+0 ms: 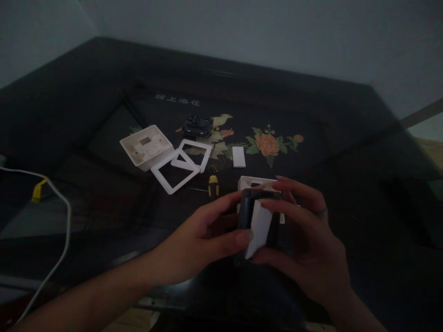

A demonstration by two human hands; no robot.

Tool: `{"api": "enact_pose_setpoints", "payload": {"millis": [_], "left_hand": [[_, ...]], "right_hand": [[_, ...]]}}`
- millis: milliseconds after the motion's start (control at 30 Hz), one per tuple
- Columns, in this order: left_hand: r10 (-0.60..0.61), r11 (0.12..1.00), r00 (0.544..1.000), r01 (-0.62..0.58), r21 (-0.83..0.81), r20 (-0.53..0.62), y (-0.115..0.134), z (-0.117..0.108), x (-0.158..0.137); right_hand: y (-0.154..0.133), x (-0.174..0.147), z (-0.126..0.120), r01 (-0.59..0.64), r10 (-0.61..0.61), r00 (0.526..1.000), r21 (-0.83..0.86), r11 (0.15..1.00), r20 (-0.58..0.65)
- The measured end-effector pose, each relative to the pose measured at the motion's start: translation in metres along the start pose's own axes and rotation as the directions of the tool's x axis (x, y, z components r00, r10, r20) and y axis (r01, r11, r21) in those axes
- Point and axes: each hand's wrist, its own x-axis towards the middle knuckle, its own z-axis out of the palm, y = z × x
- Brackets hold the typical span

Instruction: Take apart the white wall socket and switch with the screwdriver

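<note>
Above the table's near part, my left hand is closed around a black switch module, with its thumb at the white piece's edge. My right hand pinches a white rocker plate between thumb and finger, tilted against the module's front. Whether the plate is seated there I cannot tell. Just behind the hands lies a white back box, partly hidden by them. A yellow-and-black screwdriver rests to the left of that box. Several small screws lie beyond it.
Two white frames overlap beside another white back box on the left. A second black module and a white rocker plate lie farther back. A white cable with a yellow tag crosses the table's left side.
</note>
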Motion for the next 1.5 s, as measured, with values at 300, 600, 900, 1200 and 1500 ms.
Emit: {"api": "enact_pose_setpoints", "payload": {"millis": [300, 600, 900, 1200, 1500], "left_hand": [[0.068, 0.992, 0.990, -0.054, 0.116, -0.124, -0.007, 0.008, 0.003], [0.097, 0.972, 0.963, -0.038, 0.232, -0.251, -0.009, 0.011, 0.006], [0.123, 0.982, 0.950, -0.075, 0.173, -0.287, -0.013, 0.007, 0.003], [0.059, 0.998, 0.930, -0.062, 0.004, -0.363, -0.004, 0.001, 0.010], [-0.027, 0.984, 0.901, -0.053, -0.172, -0.433, 0.000, 0.001, 0.011]], "right_hand": [[-0.003, 0.001, 0.007, -0.063, 0.066, 0.992, -0.023, 0.998, 0.110], [-0.005, -0.004, 0.018, 0.021, -0.017, 0.997, -0.046, 0.999, 0.079], [-0.004, -0.005, 0.014, 0.065, -0.065, 0.996, 0.004, 0.998, 0.055], [0.018, 0.017, -0.017, -0.178, 0.198, 0.977, 0.215, 0.960, -0.075], [0.101, 0.120, 0.008, 0.016, 0.061, 0.950, -0.242, 0.970, 0.306]]}}
